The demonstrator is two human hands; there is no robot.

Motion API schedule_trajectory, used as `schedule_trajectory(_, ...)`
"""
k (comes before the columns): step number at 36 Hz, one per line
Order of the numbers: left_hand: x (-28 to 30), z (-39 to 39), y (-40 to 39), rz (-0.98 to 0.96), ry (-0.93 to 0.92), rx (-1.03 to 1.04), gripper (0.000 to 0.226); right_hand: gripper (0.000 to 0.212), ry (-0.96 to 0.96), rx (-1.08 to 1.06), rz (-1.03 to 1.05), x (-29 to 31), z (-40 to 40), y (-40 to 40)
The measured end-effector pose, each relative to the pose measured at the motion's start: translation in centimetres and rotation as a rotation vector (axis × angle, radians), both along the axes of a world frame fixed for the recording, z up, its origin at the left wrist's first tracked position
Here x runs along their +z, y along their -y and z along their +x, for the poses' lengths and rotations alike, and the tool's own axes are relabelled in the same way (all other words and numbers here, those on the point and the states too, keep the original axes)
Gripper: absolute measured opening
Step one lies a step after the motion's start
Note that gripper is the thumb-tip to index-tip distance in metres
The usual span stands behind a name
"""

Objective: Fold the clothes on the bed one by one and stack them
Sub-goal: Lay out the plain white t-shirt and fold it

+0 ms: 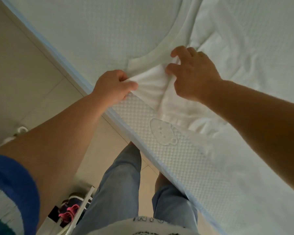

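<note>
A white garment (231, 53) lies spread and wrinkled over the bed, with a ribbed band curving along its left side. Near the bed's edge my left hand (113, 88) pinches a corner of the white cloth between thumb and curled fingers. My right hand (192, 73) grips the same stretch of cloth a little to the right, thumb and fingers bunching it. The fabric between both hands is gathered into folds. I see no other clothes or any stack.
The mattress (176, 150) has a white quilted cover and its edge runs diagonally from upper left to lower right. I stand on a beige tiled floor (32, 78) beside it. Shoes and a white rack (75, 209) sit low left.
</note>
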State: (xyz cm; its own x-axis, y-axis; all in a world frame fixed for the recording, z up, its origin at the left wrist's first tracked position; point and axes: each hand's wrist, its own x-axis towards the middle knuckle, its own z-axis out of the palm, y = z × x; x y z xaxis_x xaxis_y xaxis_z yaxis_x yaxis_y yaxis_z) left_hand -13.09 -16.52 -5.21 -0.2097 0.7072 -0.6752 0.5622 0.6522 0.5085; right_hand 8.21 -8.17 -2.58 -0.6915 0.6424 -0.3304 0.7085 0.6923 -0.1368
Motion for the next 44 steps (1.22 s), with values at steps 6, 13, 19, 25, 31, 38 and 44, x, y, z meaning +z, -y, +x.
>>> schedule_trajectory(6,-0.1,-0.1,0.1,0.01,-0.041,-0.043,0.023,0.029,0.163,0.309,-0.009,0.2,-1.2,-4.1)
schedule_trajectory(13,-0.6,-0.4,0.1,0.014,-0.006,-0.029,0.02,0.027,0.262,0.448,-0.047,0.4,-1.8,-7.1)
schedule_trajectory(19,-0.4,-0.2,0.2,-0.003,-0.015,-0.037,0.022,0.028,0.288,0.306,-0.068,0.2,-1.1,-8.5)
schedule_trajectory(25,0.0,0.4,0.8,0.039,-0.039,-0.008,0.02,0.022,0.226,0.196,-0.102,-0.6,-1.0,-8.2)
schedule_trajectory(31,0.4,1.3,0.9,0.08,-0.196,-0.009,0.018,0.018,0.076,0.065,-0.091,-0.6,-0.3,-7.6)
schedule_trajectory(38,2.7,5.6,-0.5,0.352,-0.258,-0.157,0.024,0.024,-0.363,-0.316,-0.059,1.6,2.5,-2.1)
schedule_trajectory(44,2.8,10.6,-5.2,0.315,-0.074,-0.259,0.027,0.013,-0.359,-0.885,-0.264,2.3,7.8,7.1)
